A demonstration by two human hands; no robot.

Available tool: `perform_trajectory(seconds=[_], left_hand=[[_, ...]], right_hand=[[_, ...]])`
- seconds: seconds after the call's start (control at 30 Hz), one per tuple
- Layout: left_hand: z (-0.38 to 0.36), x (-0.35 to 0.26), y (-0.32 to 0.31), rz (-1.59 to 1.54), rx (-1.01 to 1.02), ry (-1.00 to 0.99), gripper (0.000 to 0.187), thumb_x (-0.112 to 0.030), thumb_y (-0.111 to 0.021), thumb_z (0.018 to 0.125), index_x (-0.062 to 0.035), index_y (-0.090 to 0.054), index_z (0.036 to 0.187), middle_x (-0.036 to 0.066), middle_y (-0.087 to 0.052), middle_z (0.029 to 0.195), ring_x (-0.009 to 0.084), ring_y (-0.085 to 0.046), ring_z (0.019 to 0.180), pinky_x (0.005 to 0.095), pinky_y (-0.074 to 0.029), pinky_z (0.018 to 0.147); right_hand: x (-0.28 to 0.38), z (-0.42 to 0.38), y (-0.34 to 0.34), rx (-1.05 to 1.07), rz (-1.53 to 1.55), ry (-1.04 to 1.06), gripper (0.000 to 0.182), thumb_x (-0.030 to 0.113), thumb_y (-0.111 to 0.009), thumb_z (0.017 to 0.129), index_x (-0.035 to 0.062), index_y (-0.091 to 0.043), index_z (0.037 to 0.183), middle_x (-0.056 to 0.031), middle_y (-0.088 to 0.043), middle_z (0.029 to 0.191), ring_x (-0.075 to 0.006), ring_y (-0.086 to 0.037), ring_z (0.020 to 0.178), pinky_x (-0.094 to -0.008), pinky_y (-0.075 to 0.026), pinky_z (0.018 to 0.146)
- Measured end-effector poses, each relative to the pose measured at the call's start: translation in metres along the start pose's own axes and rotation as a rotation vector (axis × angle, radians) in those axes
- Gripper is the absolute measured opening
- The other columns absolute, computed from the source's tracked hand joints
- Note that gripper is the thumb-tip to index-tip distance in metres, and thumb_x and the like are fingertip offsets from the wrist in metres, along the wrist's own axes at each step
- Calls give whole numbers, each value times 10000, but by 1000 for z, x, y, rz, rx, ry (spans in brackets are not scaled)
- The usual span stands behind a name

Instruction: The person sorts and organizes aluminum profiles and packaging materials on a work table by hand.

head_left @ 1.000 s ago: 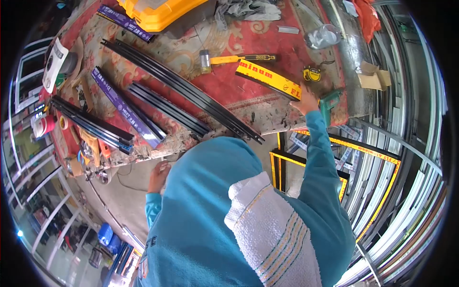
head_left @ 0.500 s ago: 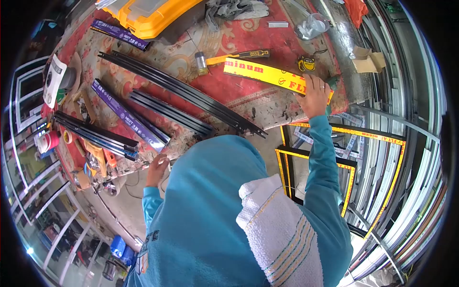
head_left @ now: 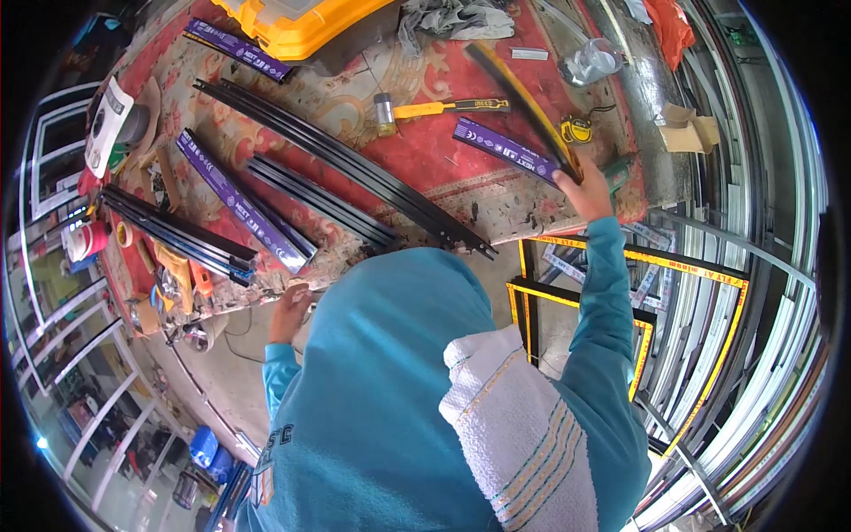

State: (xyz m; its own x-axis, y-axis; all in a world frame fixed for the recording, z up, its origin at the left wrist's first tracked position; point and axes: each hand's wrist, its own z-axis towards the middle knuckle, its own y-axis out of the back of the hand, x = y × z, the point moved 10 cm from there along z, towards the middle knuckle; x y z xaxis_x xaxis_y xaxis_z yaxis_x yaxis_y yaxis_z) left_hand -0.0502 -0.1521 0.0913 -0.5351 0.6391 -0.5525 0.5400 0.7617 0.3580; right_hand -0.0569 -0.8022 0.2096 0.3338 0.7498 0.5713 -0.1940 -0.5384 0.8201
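Note:
My right hand point(head_left: 587, 191) grips the near end of a profile strip point(head_left: 532, 102) with yellow film on it. The strip is tipped on edge, and its far end is blurred. Beneath it lies a purple-labelled profile piece point(head_left: 501, 146), close to my fingers. A green tool point(head_left: 618, 171) shows partly behind the hand. My left hand point(head_left: 289, 315) hangs at the table's front edge, fingers loosely bent and apart, with nothing visible in it. Nearest to it is another purple-labelled profile point(head_left: 244, 202), beside short black profiles point(head_left: 319, 199) and long black profiles point(head_left: 341, 164).
The table has a worn red patterned carpet point(head_left: 425, 182). On it are a yellow-handled mallet point(head_left: 452, 106), a tape measure point(head_left: 576, 126), a yellow case point(head_left: 297, 27) and a plastic cup point(head_left: 592, 62). Yellow-taped frames point(head_left: 683, 262) stand right of the table, before stacked profiles point(head_left: 771, 355).
My right hand has turned the yellow strip from lying across the table to on edge, pointing away, uncovering the purple-labelled piece. My left hand stays near the table edge.

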Motion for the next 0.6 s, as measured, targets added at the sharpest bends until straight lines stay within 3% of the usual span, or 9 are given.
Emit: perform_trajectory(seconds=[0.07,0.13,0.17,0.2,0.27,0.4,0.47,0.6], left_hand=[[1,4,1,49,-13,-82,383,-308,-626,936,-43,-618,1212,95,-676,1066,168,-623,892,299,-493,765],[0,8,-1,13,-26,-109,398,-316,-644,931,-30,-623,1207,98,-677,1079,169,-632,913,303,-498,773],[-1,8,1,-24,-41,-141,414,-325,-662,927,-17,-627,1202,101,-679,1092,170,-640,934,306,-503,780],[-3,7,0,-20,-37,-141,414,-325,-662,927,-17,-627,1202,101,-679,1092,170,-640,934,306,-503,780],[-4,6,-2,-50,-31,-141,424,-328,-662,925,-14,-623,1209,98,-674,1110,178,-641,943,304,-502,793],[-1,8,-1,-51,-42,-48,433,-327,-661,925,-12,-618,1219,92,-673,1114,183,-642,956,300,-500,801],[-8,-2,-3,-36,-33,-9,396,-306,-638,943,-19,-608,1215,129,-653,1163,210,-606,1096,323,-468,921],[-16,-16,-2,16,-44,-21,405,-308,-635,945,-9,-604,1216,133,-650,1162,207,-611,1076,322,-472,915]], right_hand=[[-24,2,-7,94,136,-41,488,315,-688,861,23,-577,1236,-163,-686,1003,-316,-668,861,-349,-507,725],[-52,-2,-22,206,495,-358,464,344,-658,905,-25,-601,1180,-115,-692,988,-192,-660,868,-316,-503,732],[-47,-1,-28,318,569,-336,432,311,-677,904,-54,-621,1128,-64,-681,945,-120,-632,830,-284,-497,726],[-50,0,-26,315,571,-341,432,311,-677,904,-54,-621,1128,-64,-681,945,-120,-632,830,-284,-497,726],[-58,-7,-46,590,647,-426,440,278,-744,850,-35,-639,1140,-64,-689,923,-125,-629,798,-277,-492,723],[-75,0,-48,679,306,-378,446,256,-811,767,-20,-690,1097,-83,-706,907,-149,-646,794,-283,-498,723],[-88,2,-57,702,373,-418,454,250,-811,761,-17,-690,1108,-83,-705,891,-156,-643,780,-281,-495,711],[-83,11,-69,807,349,-344,476,258,-813,744,-7,-683,1118,-82,-704,916,-171,-638,818,-303,-485,754]])
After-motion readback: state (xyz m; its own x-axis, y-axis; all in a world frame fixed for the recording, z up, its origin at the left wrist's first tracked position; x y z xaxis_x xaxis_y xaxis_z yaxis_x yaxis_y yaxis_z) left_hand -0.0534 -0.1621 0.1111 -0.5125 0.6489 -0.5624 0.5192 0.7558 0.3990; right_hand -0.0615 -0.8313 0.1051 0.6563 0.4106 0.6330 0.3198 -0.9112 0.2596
